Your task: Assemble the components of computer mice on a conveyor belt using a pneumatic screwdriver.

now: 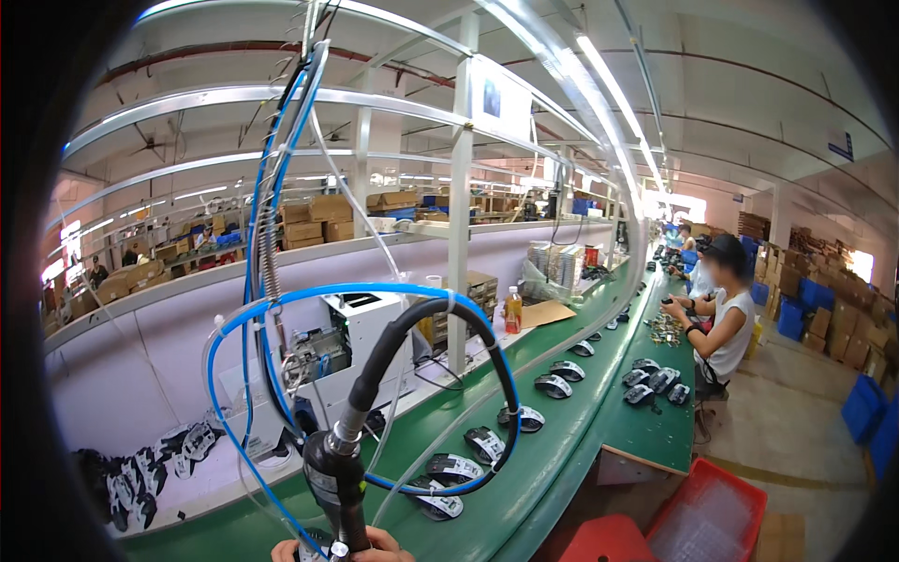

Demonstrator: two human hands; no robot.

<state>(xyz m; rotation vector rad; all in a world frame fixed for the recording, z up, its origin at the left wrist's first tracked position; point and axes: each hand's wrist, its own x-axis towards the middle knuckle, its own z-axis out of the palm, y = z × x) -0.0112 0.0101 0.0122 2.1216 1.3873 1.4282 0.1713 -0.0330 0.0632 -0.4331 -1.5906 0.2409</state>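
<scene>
At the lower edge, my left hand (284, 551) and my right hand (384, 545) close in from both sides on a black and white computer mouse (313, 541), mostly cut off by the edge. Right above it stands a black powered screwdriver (334, 473) with a metal collar, its lower end between my hands. A thick black cable (376, 361) and a blue air hose (351, 289) loop up from the tool. Only some of my fingers show. Partly assembled mice (456, 467) line the green conveyor belt (552, 440) to the right of the tool.
Black and white mouse shells (150, 473) lie heaped at left. Behind the tool stands a white machine (375, 328); a bottle of amber liquid (513, 310) is beyond it. At right, a person (726, 318) works near more mice (655, 378). A red crate (740, 478) sits below.
</scene>
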